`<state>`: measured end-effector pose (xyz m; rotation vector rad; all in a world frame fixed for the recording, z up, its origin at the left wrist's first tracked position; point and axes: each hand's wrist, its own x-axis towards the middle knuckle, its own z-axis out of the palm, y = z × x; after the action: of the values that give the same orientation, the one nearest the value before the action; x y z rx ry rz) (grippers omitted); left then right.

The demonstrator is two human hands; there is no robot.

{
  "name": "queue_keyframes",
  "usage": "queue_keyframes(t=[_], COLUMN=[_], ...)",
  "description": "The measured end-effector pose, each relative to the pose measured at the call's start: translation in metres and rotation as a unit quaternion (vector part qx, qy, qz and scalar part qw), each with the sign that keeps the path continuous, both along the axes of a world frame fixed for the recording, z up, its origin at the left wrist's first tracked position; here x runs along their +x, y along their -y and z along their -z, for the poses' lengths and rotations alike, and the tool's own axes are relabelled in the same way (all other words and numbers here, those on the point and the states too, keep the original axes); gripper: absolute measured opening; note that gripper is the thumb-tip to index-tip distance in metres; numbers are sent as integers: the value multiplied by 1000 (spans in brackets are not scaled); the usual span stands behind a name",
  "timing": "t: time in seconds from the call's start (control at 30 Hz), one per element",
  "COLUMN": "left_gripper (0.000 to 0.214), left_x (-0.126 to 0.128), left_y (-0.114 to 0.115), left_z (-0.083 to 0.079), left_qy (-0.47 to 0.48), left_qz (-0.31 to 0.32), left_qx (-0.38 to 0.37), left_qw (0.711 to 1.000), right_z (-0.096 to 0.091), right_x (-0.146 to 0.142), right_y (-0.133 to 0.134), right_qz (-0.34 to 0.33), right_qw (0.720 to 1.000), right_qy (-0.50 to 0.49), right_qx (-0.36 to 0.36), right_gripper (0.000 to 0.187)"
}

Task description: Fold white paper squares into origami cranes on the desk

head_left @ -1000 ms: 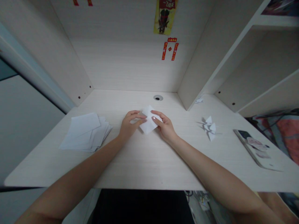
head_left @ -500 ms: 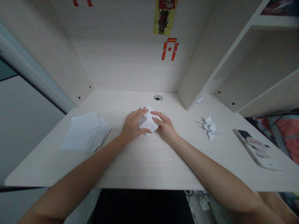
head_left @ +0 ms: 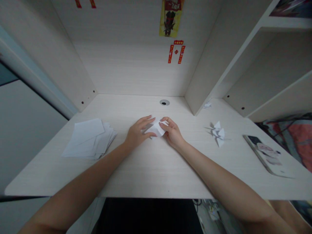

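Between my two hands, low over the middle of the desk, is a small folded white sheet of paper (head_left: 156, 127). My left hand (head_left: 138, 130) holds its left side, thumb at the near edge and fingers at the far edge. On the right, my right hand (head_left: 173, 131) pinches the paper between thumb and bent fingers. The paper is partly raised, with creases showing. My fingers hide its side edges.
A stack of white paper sheets (head_left: 89, 138) lies to the left. At the right are folded white paper pieces (head_left: 218, 133) and a phone (head_left: 266, 156) in a patterned case. A round cable hole (head_left: 164, 102) is at the desk's back, beside an upright partition (head_left: 202, 74).
The paper has gone from a flatter, diamond-like shape to a lower, bent one. My left fingers have shifted slightly left and down, and my right fingertips have curled in closer on the paper.
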<state>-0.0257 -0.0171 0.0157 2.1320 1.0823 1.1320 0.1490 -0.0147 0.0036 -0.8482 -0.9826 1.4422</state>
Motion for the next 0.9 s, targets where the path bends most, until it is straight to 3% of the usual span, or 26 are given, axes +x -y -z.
queue_keyframes(t=[0.2, 0.43, 0.73, 0.9], left_gripper=[44, 49, 46, 43], left_x=[4, 3, 6, 6], left_y=[0, -8, -7, -8], left_z=[-5, 1, -1, 1], left_qy=[60, 152, 192, 186], left_qz=[-57, -72, -42, -38], left_qx=[-78, -171, -190, -189], left_qw=[994, 971, 962, 963], right_z=[-1, -3, -2, -1], right_x=[-2, -3, -6, -6], right_y=[2, 6, 7, 7], right_qz=[14, -4, -44, -25], right_qw=[995, 987, 989, 986], right_qy=[61, 125, 113, 128], right_qx=[75, 101, 90, 108], right_gripper=[25, 37, 45, 31])
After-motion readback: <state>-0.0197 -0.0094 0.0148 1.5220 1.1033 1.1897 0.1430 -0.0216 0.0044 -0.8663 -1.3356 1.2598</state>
